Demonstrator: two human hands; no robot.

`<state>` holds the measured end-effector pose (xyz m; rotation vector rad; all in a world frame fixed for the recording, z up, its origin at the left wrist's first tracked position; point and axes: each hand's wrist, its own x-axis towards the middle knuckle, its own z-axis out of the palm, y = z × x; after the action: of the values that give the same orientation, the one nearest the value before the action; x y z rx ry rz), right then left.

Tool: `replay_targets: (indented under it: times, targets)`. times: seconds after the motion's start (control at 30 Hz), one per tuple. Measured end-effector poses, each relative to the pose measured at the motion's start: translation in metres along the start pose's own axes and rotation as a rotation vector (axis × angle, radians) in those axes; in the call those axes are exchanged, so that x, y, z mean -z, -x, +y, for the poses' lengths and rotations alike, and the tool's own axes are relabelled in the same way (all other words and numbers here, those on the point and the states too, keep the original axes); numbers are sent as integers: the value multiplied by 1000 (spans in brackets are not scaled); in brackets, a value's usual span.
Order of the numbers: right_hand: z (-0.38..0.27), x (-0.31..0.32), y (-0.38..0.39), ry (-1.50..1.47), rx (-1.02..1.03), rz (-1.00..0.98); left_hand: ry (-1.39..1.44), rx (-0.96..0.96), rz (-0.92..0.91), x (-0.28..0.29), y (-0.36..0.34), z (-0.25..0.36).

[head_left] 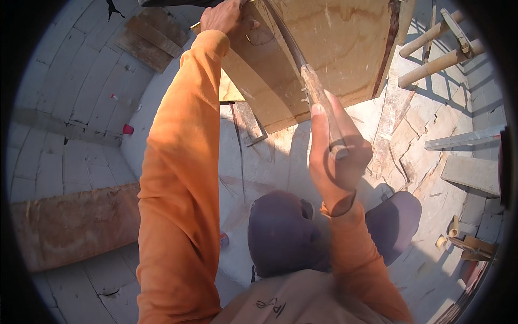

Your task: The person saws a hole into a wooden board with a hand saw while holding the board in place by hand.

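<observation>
"What comes nearest?"

"At bottom centre, two knees in dark trousers (283, 232), with orange sleeves (181, 162) reaching up the frame."

"And the right hand (350, 162)?"

"Right of centre. Its grip is closed around the handle of a wooden-handled tool (315, 89) (a saw, by the look of it), the thumb lying along the wood. The long, narrow metal blade runs up to the top edge."

"Does the blade touch anything?"

"It crosses in front of a plywood panel (345, 59), which fills the upper middle, tilted. Whether the two touch, I can't tell."

"The left hand (221, 21)?"

"Top centre, at the panel's upper left edge. Its fingers are partly hidden, so I can't tell how far that grip is closed, or on what."

"Farther out?"

"A small red cup (128, 129) by the wall at left, brown boards (151, 38) against the wall at upper left, and a frame of round wooden poles (440, 70) at upper right."
</observation>
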<state>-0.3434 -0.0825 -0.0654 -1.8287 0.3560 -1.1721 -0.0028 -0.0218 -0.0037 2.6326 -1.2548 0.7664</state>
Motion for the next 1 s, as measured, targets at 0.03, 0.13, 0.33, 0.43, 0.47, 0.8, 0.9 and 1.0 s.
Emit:
replay_targets:
  times: [0.03,0.13,0.33,0.43,0.47,0.8,0.9,1.0]
  targets:
    - [0,21,25,136,-38,-64,13,34,-84,11,-2,12]
    - [23,23,43,-92,88,99,-3,30,-51,15,1,17]
    - [5,-26,-76,-200,-73,31,15,30,-36,8,5,27]
    - [10,-20,-36,-194,-57,60,-13,30,-22,8,5,10]
    - [10,-2,-9,-118,-75,55,-1,7,9,1,4,8]
    - [9,-20,-65,-151,-31,28,-8,34,6,4,8,23]
    - [13,-1,-21,-72,-2,22,33,65,-70,12,-3,26]
    - [20,32,37,-103,-9,9,4,65,-62,14,0,15]
